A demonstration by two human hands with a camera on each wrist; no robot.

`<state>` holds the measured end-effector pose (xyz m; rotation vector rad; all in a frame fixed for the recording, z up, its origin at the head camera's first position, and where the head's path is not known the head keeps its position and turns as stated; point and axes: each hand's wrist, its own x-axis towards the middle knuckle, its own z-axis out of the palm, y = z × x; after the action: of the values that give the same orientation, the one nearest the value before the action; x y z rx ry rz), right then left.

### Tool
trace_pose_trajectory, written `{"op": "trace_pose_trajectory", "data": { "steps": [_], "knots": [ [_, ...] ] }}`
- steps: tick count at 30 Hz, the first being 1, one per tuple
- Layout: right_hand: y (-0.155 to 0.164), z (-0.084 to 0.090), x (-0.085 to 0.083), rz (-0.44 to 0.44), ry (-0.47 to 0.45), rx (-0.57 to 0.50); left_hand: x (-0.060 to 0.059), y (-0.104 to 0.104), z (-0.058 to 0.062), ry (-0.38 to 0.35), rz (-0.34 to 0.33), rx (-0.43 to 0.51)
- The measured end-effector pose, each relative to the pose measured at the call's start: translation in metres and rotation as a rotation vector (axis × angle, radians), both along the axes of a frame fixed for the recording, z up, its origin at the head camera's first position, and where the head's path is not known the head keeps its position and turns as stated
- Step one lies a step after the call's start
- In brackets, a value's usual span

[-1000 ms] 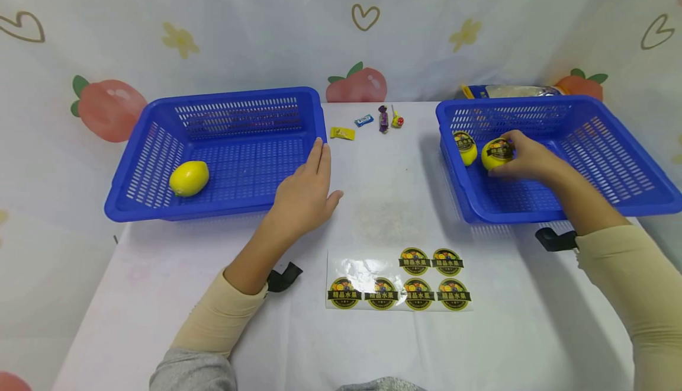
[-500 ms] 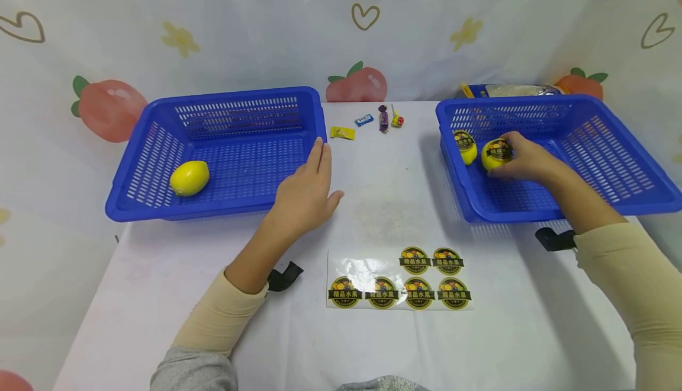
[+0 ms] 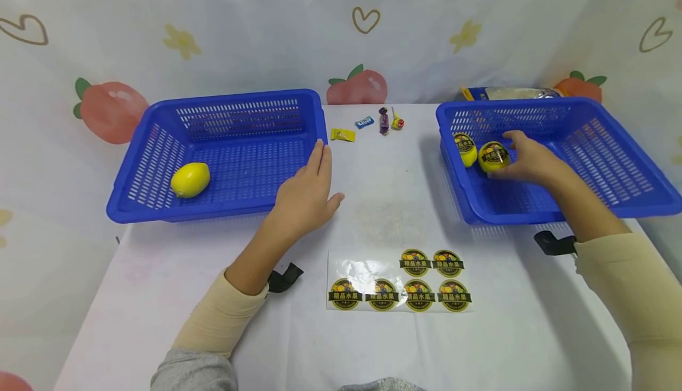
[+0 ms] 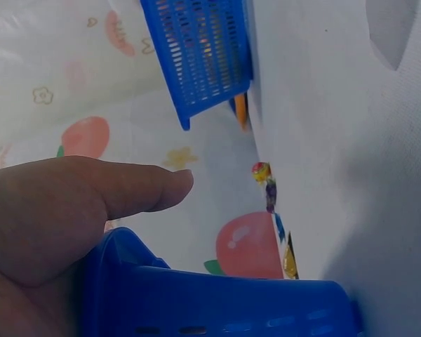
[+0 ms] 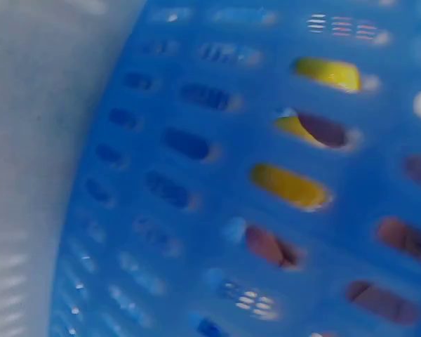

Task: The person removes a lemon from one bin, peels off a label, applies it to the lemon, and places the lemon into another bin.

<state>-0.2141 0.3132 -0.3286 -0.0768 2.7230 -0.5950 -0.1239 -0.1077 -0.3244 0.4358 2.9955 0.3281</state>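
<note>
In the head view my left hand lies with straight fingers on the right rim of the left blue basket. Its thumb points away from that basket in the left wrist view. One plain lemon lies inside. My right hand reaches into the right blue basket, thumb and forefinger spread beside a lemon bearing a round fruit sticker. A second stickered lemon sits against the left wall. Through the slots of the basket wall, the right wrist view shows patches of yellow and fingers.
A sticker sheet with several round black-and-gold stickers lies at the front middle of the table. Between the baskets at the back are a yellow wrapped candy, a blue one, a purple one and a lollipop. A bag lies behind the right basket.
My right thumb and forefinger have spread away from the stickered lemon, which they held earlier and which now sits slightly farther left. My left hand has not moved.
</note>
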Motion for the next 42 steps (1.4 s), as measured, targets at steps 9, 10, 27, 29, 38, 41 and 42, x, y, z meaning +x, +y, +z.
{"op": "trace_pose_trajectory", "data": {
  "steps": [9, 10, 27, 29, 38, 41, 42],
  "knots": [
    [-0.026, 0.021, 0.046, 0.031, 0.207, 0.056, 0.001, 0.001, 0.000, -0.008, -0.002, 0.001],
    [-0.032, 0.022, 0.053, 0.047, 0.237, 0.043, 0.001, 0.001, 0.001, -0.007, -0.001, 0.003],
    [-0.089, -0.001, 0.106, 0.204, 0.451, -0.063, -0.004, -0.015, 0.012, -0.037, 0.038, 0.194],
    [-0.090, -0.002, 0.107, 0.194, 0.457, -0.053, -0.005, -0.024, 0.017, -0.034, 0.053, 0.227],
    [-0.089, -0.006, 0.109, 0.187, 0.486, -0.042, -0.007, -0.085, 0.041, -0.018, 0.209, 0.265],
    [-0.089, -0.006, 0.109, 0.186, 0.484, -0.040, -0.007, -0.114, 0.046, -0.038, 0.291, 0.268],
    [-0.089, -0.006, 0.109, 0.185, 0.482, -0.040, -0.007, -0.124, 0.047, -0.045, 0.317, 0.265]
  ]
}}
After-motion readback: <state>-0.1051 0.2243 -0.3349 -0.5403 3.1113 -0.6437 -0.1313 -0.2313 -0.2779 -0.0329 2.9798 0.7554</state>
